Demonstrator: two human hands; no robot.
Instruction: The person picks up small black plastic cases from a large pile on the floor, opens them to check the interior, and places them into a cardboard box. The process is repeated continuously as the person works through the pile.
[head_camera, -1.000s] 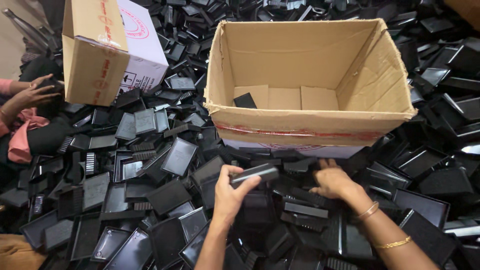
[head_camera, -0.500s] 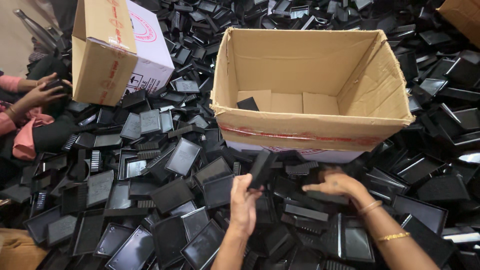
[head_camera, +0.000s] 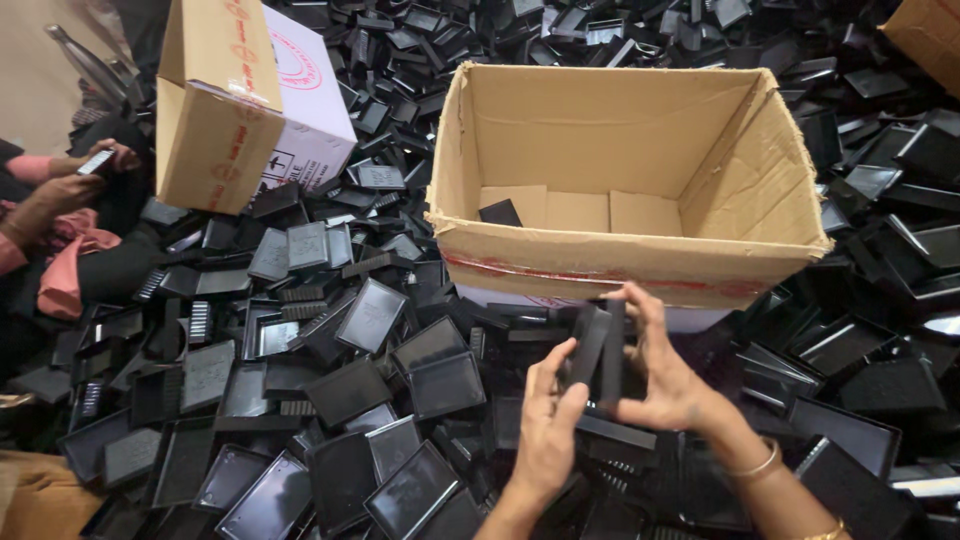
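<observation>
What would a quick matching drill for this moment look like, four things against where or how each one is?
Things:
1. open box
2. single black tray
3. sealed box
4. right hand

Places or states:
A. far left of the heap, taped shut
B. on the floor of the open box
C. holding black trays together with the left hand
D. middle of the heap, flaps up, nearly empty

Pairs: 1-D, 2-B, 3-A, 4-C
</observation>
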